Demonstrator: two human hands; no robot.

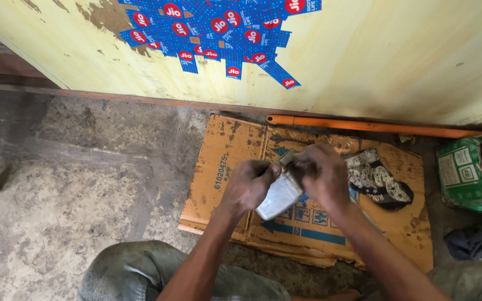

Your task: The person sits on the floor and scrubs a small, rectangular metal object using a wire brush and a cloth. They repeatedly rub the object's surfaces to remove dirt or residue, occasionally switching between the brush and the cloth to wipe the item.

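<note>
Hands both grip one flat grey metal piece [279, 196] above the cardboard sheet [227, 161], left hand [249, 187] low, right hand [322, 177] on top; it looks stiff, oily, best held by its edges.

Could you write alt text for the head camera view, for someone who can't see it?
Seen from above, a person's left hand and right hand hold a flat silvery metal piece over stained cardboard on a concrete floor, beside a patterned rag and an orange pipe.

A flat, silvery-grey metal piece [279, 196], smudged and dull, is tilted with its lower end down, just above a stained, flattened cardboard sheet [403, 223].
</note>
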